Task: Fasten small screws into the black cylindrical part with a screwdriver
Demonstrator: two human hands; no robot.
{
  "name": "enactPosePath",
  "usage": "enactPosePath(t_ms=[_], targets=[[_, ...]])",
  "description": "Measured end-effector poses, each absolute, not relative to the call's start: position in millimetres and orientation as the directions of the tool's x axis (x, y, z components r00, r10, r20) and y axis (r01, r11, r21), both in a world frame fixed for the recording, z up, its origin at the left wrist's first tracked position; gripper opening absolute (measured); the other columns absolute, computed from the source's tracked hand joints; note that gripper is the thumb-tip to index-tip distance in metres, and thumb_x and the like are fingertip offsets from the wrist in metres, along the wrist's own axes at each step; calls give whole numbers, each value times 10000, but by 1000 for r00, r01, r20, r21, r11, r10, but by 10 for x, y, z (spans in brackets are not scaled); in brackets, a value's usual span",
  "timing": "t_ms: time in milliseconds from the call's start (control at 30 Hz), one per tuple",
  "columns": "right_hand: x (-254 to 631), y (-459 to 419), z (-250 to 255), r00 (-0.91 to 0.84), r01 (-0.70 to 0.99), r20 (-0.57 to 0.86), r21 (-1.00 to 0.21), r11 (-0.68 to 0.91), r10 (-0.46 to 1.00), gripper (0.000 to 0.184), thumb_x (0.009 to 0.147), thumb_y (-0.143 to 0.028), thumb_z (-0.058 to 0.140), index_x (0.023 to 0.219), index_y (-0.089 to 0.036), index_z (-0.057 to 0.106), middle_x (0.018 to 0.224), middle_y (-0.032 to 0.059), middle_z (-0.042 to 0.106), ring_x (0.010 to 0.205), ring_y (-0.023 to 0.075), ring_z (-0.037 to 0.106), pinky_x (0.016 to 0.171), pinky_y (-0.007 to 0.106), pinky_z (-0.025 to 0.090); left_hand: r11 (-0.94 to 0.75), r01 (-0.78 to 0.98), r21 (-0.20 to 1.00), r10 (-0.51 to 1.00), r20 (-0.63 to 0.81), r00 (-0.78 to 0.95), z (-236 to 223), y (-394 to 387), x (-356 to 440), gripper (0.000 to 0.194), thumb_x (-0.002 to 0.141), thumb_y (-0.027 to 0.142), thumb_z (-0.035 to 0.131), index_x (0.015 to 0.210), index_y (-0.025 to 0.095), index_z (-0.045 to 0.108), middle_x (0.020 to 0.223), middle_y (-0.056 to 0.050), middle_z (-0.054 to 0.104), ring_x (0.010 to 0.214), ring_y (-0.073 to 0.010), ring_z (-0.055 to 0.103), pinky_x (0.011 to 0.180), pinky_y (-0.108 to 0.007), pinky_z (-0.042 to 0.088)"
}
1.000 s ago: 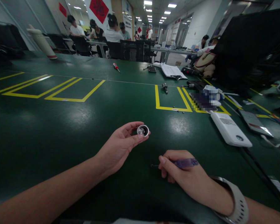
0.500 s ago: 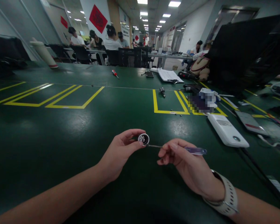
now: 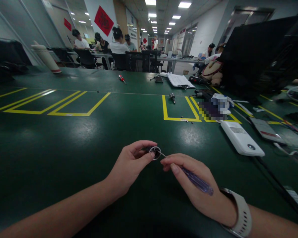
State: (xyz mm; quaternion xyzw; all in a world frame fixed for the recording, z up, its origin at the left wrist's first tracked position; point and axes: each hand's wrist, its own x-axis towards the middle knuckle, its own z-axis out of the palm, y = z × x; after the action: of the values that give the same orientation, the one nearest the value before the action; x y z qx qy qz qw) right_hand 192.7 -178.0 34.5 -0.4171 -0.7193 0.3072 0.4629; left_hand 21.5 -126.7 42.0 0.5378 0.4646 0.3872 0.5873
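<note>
My left hand [image 3: 132,163] is closed around a small round metal part [image 3: 157,152], with its hollow end turned to the right and toward me. Thumb and fingers pinch its rim, and most of its body is hidden behind them. In my right hand [image 3: 193,178] lies a screwdriver [image 3: 197,181] with a clear purple handle. Its thin shaft slants up to the left, and the tip reaches into the hollow of the part. What the tip touches inside is too small to make out.
Yellow tape marks [image 3: 182,119] outline boxes on the green table [image 3: 109,129]. A small metal fitting [image 3: 172,98] and several tiny pieces lie by one box. A white device [image 3: 242,138] is at right, a red screwdriver [image 3: 122,79] and a clipboard [image 3: 180,80] farther back.
The screwdriver has swung from nearly level to slanted, and its tip has moved from beside the part into its opening. The part has tilted and shifted slightly right and down.
</note>
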Motion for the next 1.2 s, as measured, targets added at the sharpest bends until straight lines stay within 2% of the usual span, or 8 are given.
enactPosePath(t_ms=[500, 633, 767, 867, 900, 967, 1067, 1200], targets=[[1884, -1864, 292, -351, 476, 530, -608, 635, 772, 360, 824, -91, 457, 1162, -203, 514, 1034, 88, 637, 973, 190, 604, 839, 347, 513, 118, 79, 990, 964, -134, 230, 363, -1264, 237, 158, 679, 174, 618, 825, 154, 676, 759, -33, 694, 699, -155, 637, 666, -270, 499], [1879, -1865, 288, -357, 473, 516, -619, 627, 779, 368, 818, -83, 468, 1162, -203, 521, 1031, 84, 639, 960, 186, 608, 840, 342, 513, 113, 97, 989, 958, -134, 252, 336, -1259, 239, 154, 693, 191, 611, 833, 158, 668, 764, -36, 689, 705, -159, 637, 667, -278, 502], [1924, -1832, 311, -309, 410, 462, -724, 555, 831, 300, 826, -108, 484, 1098, -199, 572, 1041, 81, 638, 957, 177, 602, 836, 330, 503, 108, 69, 992, 947, -123, 296, 374, -1206, 200, 198, 701, 198, 620, 896, 163, 635, 881, -47, 675, 826, -177, 635, 769, -312, 499], [1965, -1773, 372, -226, 349, 302, -863, 366, 926, 189, 842, -180, 497, 977, -197, 628, 946, 56, 663, 876, 165, 622, 761, 307, 516, 82, 64, 995, 944, -98, 316, 364, -1033, 135, 440, 621, 120, 673, 1042, 181, 560, 989, -52, 647, 900, -189, 621, 824, -340, 485], [1971, -1741, 395, -205, 311, 244, -902, 300, 948, 170, 842, -208, 506, 949, -196, 637, 921, 50, 669, 856, 164, 628, 742, 304, 519, 45, 86, 995, 948, -70, 312, 339, -940, 107, 504, 604, 98, 674, 1083, 183, 538, 994, -53, 640, 898, -190, 620, 826, -348, 483], [1961, -1645, 434, -187, 201, 149, -962, 187, 971, 164, 835, -259, 528, 930, -193, 644, 907, 47, 676, 850, 167, 633, 743, 312, 520, -100, 179, 979, 954, 43, 297, 259, -710, 48, 473, 621, 121, 658, 1079, 168, 546, 993, -61, 626, 902, -193, 611, 840, -366, 470], [1885, -1407, 453, -221, 8, 116, -993, 121, 968, 190, 816, -292, 559, 946, -180, 642, 920, 51, 676, 871, 167, 629, 801, 342, 502, -315, 314, 895, 936, 240, 256, 130, -337, -29, 423, 640, 192, 655, 1053, 156, 572, 980, -63, 607, 923, -202, 584, 845, -374, 449], [1715, -940, 384, -166, -201, 200, -965, 166, 966, 170, 805, -274, 557, 861, -151, 661, 833, 44, 665, 808, 152, 618, 775, 328, 488, -510, 518, 686, 860, 417, 295, 75, 23, -85, 359, 642, 290, 674, 973, 166, 614, 913, -49, 578, 865, -196, 548, 778, -330, 426]])
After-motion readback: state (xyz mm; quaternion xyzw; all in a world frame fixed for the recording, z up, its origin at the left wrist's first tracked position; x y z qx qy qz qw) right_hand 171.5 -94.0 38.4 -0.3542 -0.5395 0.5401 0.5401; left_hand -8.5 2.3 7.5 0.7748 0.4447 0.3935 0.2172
